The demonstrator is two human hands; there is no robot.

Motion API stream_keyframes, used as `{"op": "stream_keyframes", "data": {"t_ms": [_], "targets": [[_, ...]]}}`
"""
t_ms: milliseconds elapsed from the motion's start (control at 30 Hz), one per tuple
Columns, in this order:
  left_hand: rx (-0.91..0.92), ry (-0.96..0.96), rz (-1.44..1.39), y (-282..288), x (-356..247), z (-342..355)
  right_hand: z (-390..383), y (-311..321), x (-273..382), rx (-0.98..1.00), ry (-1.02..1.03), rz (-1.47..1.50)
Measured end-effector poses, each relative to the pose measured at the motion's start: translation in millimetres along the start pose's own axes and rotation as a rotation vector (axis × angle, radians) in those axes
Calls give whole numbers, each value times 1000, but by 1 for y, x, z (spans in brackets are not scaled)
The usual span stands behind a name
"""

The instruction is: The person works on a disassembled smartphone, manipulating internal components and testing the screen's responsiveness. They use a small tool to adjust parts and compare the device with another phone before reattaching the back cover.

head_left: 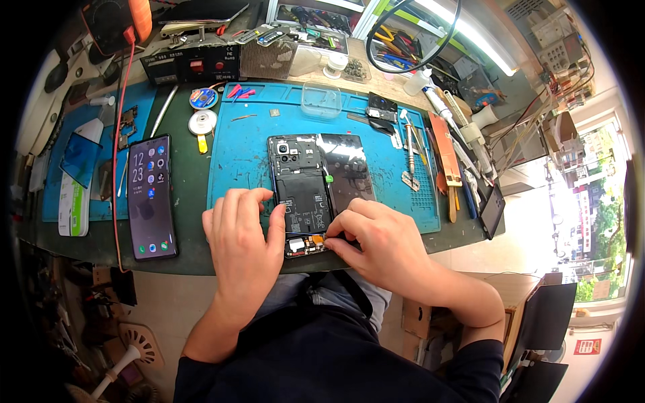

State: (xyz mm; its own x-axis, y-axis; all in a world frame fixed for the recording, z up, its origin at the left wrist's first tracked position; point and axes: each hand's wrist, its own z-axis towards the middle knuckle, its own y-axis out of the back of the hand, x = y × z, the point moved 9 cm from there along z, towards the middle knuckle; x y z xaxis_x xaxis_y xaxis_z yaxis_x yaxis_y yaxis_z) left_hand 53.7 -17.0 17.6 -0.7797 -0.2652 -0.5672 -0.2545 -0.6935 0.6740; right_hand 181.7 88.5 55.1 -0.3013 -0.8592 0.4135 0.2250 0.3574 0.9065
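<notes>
An opened smartphone (302,195) lies on the blue work mat, its camera module at the far end, its black battery and inner parts bare. My left hand (245,232) is at its left edge, thumb at the rim and index finger bent against the side, steadying it. At the phone's near right corner, my right hand (376,238) is closed in a pinch beside the exposed orange and white parts of the lower board (304,246). Whatever those fingertips hold is hidden. Right of the phone's frame, a glossy dark panel (348,164) lies against it, partly beneath my right hand.
A lit phone (151,198) lies to the left. Behind are solder spools (202,122), a clear plastic tray (321,101) and a small black part (382,107). Tweezers and screwdrivers (410,151) lie on the right, near a brown-handled brush (451,176). A red cable (117,148) runs down the left.
</notes>
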Motion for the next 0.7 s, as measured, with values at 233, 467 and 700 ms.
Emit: {"op": "stream_keyframes", "data": {"t_ms": [233,467,700], "targets": [[-1,8,0,0,1,0,4,-1,0,42,-4,-17],[-2,4,1,0,-1,1,7,-2,-3,81,-14,-28],[4,11,7,-1,0,0,12,-5,-6,137,-11,-36]]}}
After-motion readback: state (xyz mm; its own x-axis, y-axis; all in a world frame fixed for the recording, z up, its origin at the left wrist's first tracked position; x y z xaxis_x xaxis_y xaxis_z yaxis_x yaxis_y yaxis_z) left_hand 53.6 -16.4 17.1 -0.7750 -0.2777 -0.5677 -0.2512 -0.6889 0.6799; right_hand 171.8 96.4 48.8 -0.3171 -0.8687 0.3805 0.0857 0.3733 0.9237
